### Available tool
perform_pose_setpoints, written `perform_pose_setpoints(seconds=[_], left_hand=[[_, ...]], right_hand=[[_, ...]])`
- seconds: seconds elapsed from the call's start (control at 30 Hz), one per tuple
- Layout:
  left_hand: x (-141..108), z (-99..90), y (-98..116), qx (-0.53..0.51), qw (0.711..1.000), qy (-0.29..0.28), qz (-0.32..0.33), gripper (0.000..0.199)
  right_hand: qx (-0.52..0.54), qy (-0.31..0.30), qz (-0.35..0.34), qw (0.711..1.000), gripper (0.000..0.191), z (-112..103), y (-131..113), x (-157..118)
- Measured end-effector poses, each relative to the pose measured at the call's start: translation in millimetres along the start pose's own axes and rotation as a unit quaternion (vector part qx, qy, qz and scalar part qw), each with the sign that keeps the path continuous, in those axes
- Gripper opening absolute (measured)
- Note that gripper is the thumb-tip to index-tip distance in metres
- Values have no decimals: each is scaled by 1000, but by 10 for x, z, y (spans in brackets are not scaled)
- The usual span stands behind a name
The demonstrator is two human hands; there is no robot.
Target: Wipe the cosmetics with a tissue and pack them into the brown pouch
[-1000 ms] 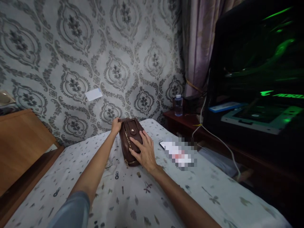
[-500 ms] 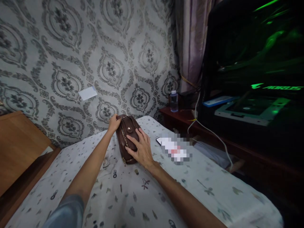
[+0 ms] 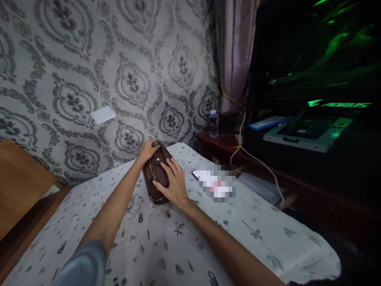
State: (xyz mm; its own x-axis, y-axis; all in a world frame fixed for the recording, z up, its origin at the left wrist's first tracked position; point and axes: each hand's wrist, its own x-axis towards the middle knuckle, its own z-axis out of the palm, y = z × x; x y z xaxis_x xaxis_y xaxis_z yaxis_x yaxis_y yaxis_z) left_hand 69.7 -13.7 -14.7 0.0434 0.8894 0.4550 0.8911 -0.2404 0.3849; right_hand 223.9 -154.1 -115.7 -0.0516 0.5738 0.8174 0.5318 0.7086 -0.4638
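Note:
A brown leather bag [image 3: 157, 173] with a snap tab, gold-coloured zips and a rounded shape lies on the patterned bedsheet [image 3: 166, 246]. At its far left end my left hand [image 3: 148, 151] is closed over the edge, with the fingertips partly hidden behind the leather. My right hand [image 3: 175, 186] rests on the bag's right and near side, fingers spread and stretched across it below the tab. A phone [image 3: 208, 180] with a lit screen, mostly blurred out, lies on the sheet to the right of my right hand.
A clear bottle [image 3: 213, 124] stands on a dark red wooden ledge [image 3: 205, 137]. A white cable [image 3: 262, 165] hangs along it. On the right is a dark computer case [image 3: 300, 131] with green light. A wooden panel [image 3: 26, 182] stands at left, by the patterned wall.
My left hand has come further over the bag's far end, towards the snap tab. My right hand keeps its place on the bag. The whole view has shifted slightly.

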Motion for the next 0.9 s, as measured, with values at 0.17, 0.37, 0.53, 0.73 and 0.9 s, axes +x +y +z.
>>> perform_pose_setpoints(seconds=[0.17,0.37,0.53,0.73,0.9], left_hand=[[42,-15,-15,-26,999,19,-19,25],[21,-18,-21,-110,993,32,-10,22],[-94,-67,38,-186,982,17,13,24],[-146,-107,89,-223,974,2,31,24],[-173,-145,19,-220,975,4,33,21]], right_hand=[[-13,-19,7,1000,58,-15,-14,9],[-28,-25,2,999,58,-44,-20,37],[-34,-31,2,999,58,-79,-29,59],[-36,-29,-6,999,57,-117,-24,66],[-27,-36,-12,999,56,-130,9,78]])
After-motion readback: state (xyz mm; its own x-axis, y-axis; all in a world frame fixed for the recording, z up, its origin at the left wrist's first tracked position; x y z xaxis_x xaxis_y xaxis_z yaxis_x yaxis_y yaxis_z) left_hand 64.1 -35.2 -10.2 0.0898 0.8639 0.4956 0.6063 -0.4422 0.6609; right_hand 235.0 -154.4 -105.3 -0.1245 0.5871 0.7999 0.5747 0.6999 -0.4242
